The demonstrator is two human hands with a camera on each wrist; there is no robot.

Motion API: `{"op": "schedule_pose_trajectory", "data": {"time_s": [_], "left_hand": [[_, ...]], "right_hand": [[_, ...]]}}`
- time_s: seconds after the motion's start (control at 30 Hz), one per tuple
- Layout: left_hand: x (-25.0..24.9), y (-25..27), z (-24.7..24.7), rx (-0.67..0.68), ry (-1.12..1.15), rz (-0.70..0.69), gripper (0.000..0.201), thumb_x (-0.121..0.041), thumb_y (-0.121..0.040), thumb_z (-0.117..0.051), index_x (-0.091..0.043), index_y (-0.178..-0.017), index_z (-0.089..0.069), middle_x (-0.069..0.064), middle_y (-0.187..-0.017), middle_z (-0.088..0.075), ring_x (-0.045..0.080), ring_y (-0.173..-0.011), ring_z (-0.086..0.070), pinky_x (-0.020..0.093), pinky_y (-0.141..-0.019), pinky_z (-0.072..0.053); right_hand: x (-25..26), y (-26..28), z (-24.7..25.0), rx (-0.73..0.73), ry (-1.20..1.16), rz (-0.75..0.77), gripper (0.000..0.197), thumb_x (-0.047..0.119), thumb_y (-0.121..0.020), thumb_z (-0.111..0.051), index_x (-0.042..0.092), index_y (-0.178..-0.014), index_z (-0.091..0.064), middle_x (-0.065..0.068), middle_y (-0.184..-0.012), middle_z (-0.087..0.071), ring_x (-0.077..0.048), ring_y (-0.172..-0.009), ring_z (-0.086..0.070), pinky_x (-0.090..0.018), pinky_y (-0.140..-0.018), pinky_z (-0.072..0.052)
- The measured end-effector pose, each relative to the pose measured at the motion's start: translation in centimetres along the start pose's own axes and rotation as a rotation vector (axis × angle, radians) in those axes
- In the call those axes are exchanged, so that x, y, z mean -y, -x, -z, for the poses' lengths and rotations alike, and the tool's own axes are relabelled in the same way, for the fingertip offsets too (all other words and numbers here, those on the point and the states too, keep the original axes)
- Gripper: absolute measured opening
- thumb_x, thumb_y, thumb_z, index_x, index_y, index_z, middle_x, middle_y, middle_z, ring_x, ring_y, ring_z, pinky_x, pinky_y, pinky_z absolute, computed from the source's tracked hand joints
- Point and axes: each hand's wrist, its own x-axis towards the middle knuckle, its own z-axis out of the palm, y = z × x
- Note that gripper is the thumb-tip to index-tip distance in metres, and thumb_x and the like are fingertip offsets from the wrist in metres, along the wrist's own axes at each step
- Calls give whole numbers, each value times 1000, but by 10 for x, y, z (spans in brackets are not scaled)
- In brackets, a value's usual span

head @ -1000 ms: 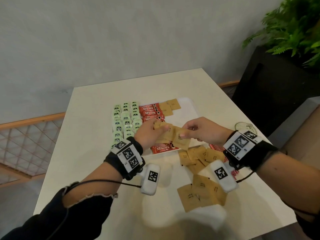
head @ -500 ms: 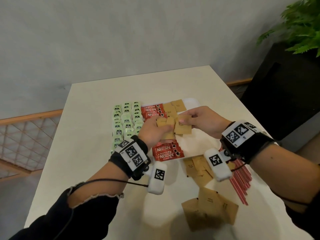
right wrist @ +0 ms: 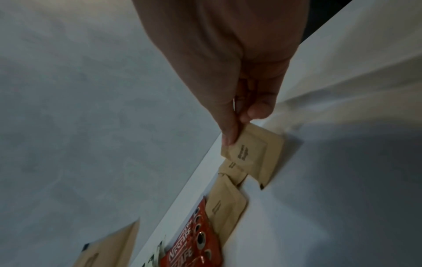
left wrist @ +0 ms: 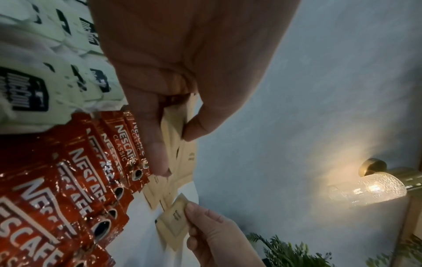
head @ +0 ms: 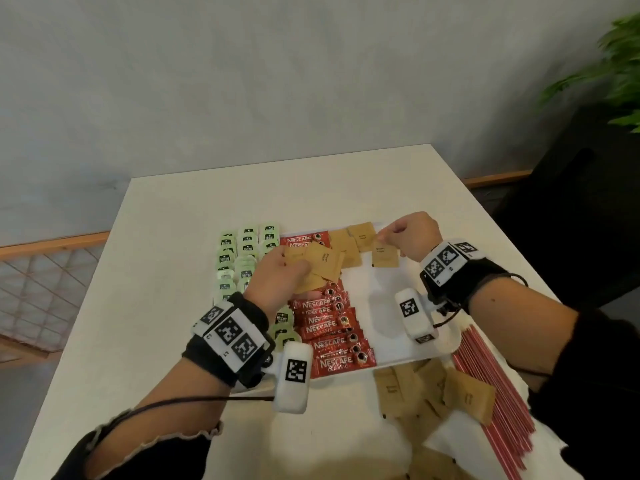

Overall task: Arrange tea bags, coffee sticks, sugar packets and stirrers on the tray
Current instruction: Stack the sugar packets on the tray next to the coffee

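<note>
My left hand grips a fan of brown sugar packets above the red coffee sticks on the white tray. My right hand pinches a single sugar packet by its top edge, low over the tray's far end, beside packets lying there. The right wrist view shows this packet between thumb and forefinger, next to laid packets. Green tea bags fill the tray's left columns. In the left wrist view the fan sits between thumb and fingers.
Loose sugar packets lie on the table in front of the tray. Red stirrers lie in a bundle at the right, off the tray. A plant and a dark planter stand beyond the table's right edge.
My right hand has drawn one packet from the left hand's fan and carried it right and away, towards the tray's far end. The left hand stayed over the coffee sticks.
</note>
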Motion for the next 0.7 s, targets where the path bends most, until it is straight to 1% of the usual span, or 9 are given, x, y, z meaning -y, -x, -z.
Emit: {"op": "schedule_pose_trajectory", "data": {"time_s": [0.13, 0.23, 0.33, 0.4, 0.47, 0.53, 0.6, 0.67, 0.7], "left_hand": [[4, -3, 4, 28, 5, 15, 16, -4, -95, -56, -11, -110, -58, 8, -109, -68, 26, -92, -71, 36, -67, -62], [7, -6, 3, 36, 17, 33, 20, -4, -94, -57, -12, -113, -58, 9, -111, -68, 27, -94, -71, 35, -67, -61], [7, -7, 2, 42, 33, 52, 20, -4, -94, -58, -11, -113, -58, 11, -113, -68, 29, -95, -71, 36, -67, -61], [6, -8, 1, 48, 45, 52, 21, -3, -94, -57, -10, -115, -58, 13, -115, -67, 32, -97, -70, 36, -68, -61], [5, -8, -1, 42, 69, 36, 24, -3, -95, -56, -7, -118, -56, 15, -116, -67, 33, -98, -70, 36, -66, -61], [4, -7, -4, 11, 92, -3, 24, -3, -95, -56, -6, -119, -55, 15, -115, -67, 31, -96, -71, 37, -67, -62], [4, -8, -9, -39, 97, -52, 23, -5, -95, -57, -9, -117, -56, 14, -112, -68, 29, -94, -71, 41, -72, -62], [3, -7, -15, -88, 46, -118, 22, -9, -93, -61, -14, -114, -58, 12, -109, -69, 30, -95, -71, 49, -78, -60], [2, -5, -19, -99, 3, -154, 21, -13, -91, -63, -18, -111, -58, 10, -108, -69, 31, -95, -71, 52, -80, -59]], "right_hand": [[2, -14, -14, 11, -24, 65, 13, 21, -77, -80, 16, -88, -78, -1, -84, -71, -6, -58, -53, -29, -75, -52], [2, -23, -22, 31, -34, 75, 10, 20, -76, -82, 18, -84, -78, -2, -84, -72, -7, -60, -55, -30, -79, -54], [4, -28, -26, 24, -64, 56, 12, 19, -75, -82, 17, -85, -76, -3, -86, -71, -10, -60, -57, -31, -77, -54], [6, -25, -25, 7, -102, 44, 16, 24, -76, -81, 18, -87, -73, -1, -87, -69, -18, -66, -63, -33, -75, -56], [10, -17, -22, 16, -156, 62, 20, 32, -77, -79, 17, -90, -73, 2, -87, -69, -18, -74, -64, -33, -71, -56], [18, -1, -18, 120, -272, 72, 28, 41, -81, -74, 15, -92, -73, 2, -83, -68, -13, -69, -60, -28, -62, -51], [26, 16, -14, 312, -385, 35, 33, 44, -82, -72, 14, -93, -73, 0, -82, -69, -11, -63, -57, -24, -55, -46], [32, 30, -11, 463, -436, 39, 22, 37, -81, -75, 16, -85, -73, 0, -75, -66, -11, -60, -57, -22, -55, -45], [34, 34, -10, 485, -448, 61, 19, 32, -80, -76, 15, -79, -71, 0, -69, -64, -10, -59, -56, -21, -55, -46]]}}
